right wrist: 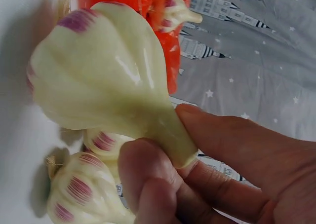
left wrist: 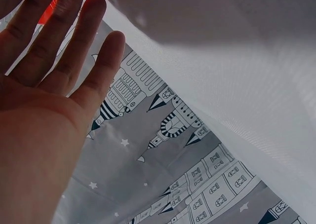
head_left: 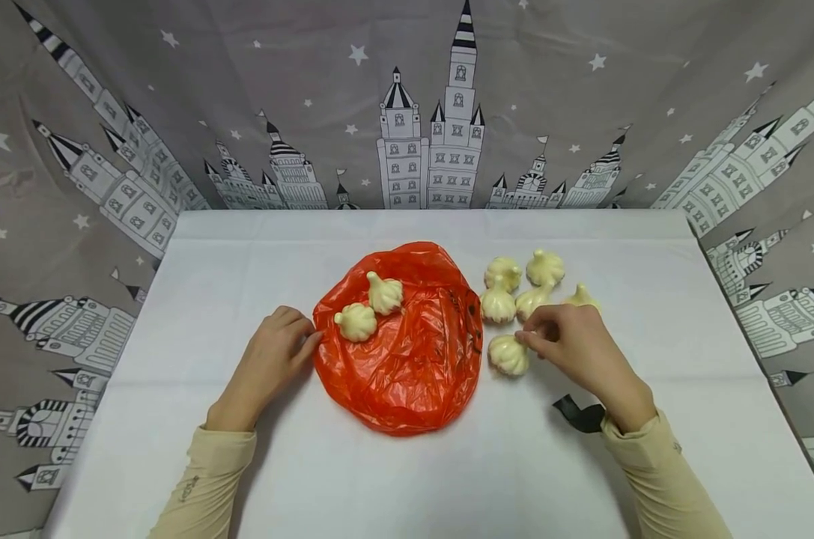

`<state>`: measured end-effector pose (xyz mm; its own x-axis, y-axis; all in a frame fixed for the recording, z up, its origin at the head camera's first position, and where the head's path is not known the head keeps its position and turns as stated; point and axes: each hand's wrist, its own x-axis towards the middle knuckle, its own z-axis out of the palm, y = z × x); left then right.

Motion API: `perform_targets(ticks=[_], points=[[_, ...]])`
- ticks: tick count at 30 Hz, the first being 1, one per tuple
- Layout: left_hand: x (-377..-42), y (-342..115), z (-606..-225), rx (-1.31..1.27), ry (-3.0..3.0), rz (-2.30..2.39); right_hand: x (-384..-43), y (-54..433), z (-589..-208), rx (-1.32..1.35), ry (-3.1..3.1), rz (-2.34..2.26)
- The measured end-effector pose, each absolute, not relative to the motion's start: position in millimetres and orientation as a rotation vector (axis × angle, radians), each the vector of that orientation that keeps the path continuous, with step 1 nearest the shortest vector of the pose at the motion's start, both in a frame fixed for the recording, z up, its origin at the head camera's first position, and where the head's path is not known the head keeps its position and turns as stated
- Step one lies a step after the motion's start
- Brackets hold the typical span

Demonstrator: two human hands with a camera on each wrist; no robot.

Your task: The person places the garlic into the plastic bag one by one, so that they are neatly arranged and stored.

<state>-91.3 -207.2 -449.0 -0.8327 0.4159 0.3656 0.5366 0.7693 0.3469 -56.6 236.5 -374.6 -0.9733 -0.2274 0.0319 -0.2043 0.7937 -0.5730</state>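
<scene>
My right hand pinches the neck of a pale garlic bulb between thumb and fingers, to the right of a red plastic bag. Purple streaks mark this garlic in the right wrist view. At the bag's left rim, my left hand holds the edge with thumb and fingertips; its other fingers extend in the left wrist view. Two garlic bulbs, one higher and one lower, lie on the bag's upper left part.
Several more garlic bulbs cluster right of the bag, one partly hidden behind my right hand. A black strap lies by the right wrist. White cloth covers the table, and a grey castle-print curtain surrounds it.
</scene>
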Motion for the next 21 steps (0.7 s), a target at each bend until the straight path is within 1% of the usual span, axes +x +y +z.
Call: perform_targets(ticks=[14,21], points=[[-91.2,-207.6,-448.0,-0.737,-2.722,-0.654,-54.7,230.7,-368.1,-0.401,3.035,-1.023],[-90.2,-207.0,-446.4,-0.728,-2.714,-0.658,-59.8,223.1,-365.7,-0.453,3.060,-1.044]])
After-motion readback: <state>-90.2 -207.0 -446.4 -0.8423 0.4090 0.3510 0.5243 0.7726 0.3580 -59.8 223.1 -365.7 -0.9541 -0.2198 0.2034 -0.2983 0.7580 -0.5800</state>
